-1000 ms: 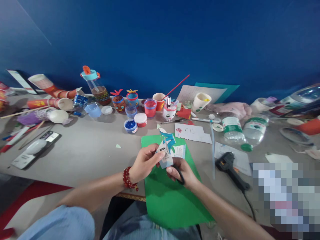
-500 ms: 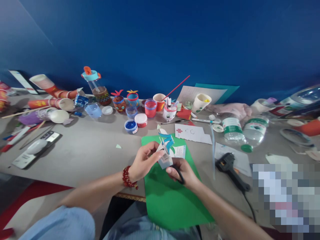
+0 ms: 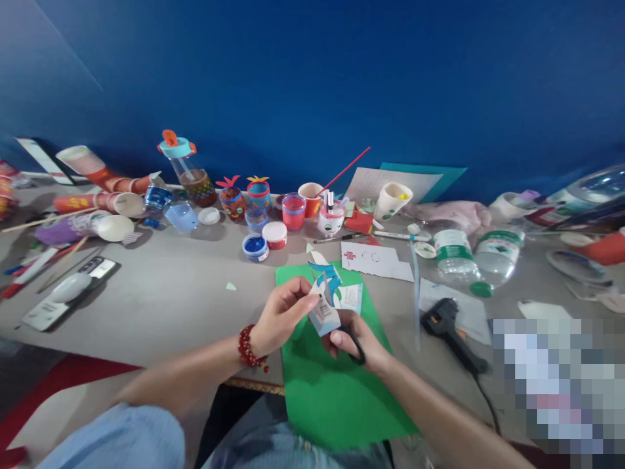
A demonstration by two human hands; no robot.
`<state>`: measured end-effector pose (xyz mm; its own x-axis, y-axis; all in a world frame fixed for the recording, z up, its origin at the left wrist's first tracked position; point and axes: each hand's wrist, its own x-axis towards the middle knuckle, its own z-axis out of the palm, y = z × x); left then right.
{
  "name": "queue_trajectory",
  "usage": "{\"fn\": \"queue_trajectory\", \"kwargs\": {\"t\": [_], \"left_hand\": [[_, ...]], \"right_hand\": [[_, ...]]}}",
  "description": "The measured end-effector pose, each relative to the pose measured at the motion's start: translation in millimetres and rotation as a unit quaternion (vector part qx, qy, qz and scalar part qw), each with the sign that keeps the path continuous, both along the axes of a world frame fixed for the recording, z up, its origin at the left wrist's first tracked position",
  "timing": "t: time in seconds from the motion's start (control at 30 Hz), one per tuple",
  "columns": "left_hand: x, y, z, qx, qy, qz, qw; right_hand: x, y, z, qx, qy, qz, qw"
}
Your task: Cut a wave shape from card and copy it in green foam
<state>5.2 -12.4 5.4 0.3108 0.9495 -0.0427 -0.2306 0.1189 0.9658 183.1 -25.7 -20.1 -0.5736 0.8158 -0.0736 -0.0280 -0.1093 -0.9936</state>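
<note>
My left hand [image 3: 284,314], a red bead bracelet at its wrist, pinches a piece of printed card [image 3: 324,315] that is white and pale blue with a barcode. My right hand [image 3: 358,340] is closed on black-handled scissors [image 3: 360,354], whose blades reach up behind and through the card. Strips of blue-and-white card curl up at its top edge. Below both hands lies a green sheet [image 3: 336,397], and another printed scrap [image 3: 352,298] rests on it just beyond the card. Part of the scissors is hidden by the card and my fingers.
Paint pots [image 3: 256,247], decorated cups [image 3: 294,212] and a drinking bottle [image 3: 188,170] line the back. To the right are a glue gun [image 3: 452,332], a marked white card [image 3: 375,260] and clear plastic bottles [image 3: 455,254]. A phone [image 3: 51,309] lies at left.
The card has tilted slightly in my left hand, and my right hand with the scissors has shifted a little to the right. The scissor blades appear closer together against the card.
</note>
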Motion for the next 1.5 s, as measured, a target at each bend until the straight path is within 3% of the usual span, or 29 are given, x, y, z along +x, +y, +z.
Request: {"fn": "queue_trajectory", "kwargs": {"t": [0.3, 0.67, 0.9, 1.17, 1.5], "left_hand": [[3.0, 2.7, 0.7, -0.028, -0.045, 0.016, 0.998], [5.7, 0.2, -3.2, -0.090, -0.111, -0.012, 0.990], [5.3, 0.4, 1.1, -0.084, -0.110, -0.016, 0.990], [3.2, 0.3, 0.6, -0.053, -0.069, -0.062, 0.994], [-0.4, 1.7, 0.7, -0.017, -0.007, -0.058, 0.998]], "right_hand": [[2.8, 1.9, -3.0, -0.016, 0.005, 0.015, 1.000], [3.9, 2.0, -4.2, -0.031, 0.002, 0.016, 0.999], [2.5, 5.9, 6.2, 0.019, -0.035, 0.045, 0.998], [5.8, 7.7, 13.5, 0.013, -0.052, 0.061, 0.997], [7.4, 8.4, 7.0, 0.014, -0.063, 0.068, 0.996]]}}
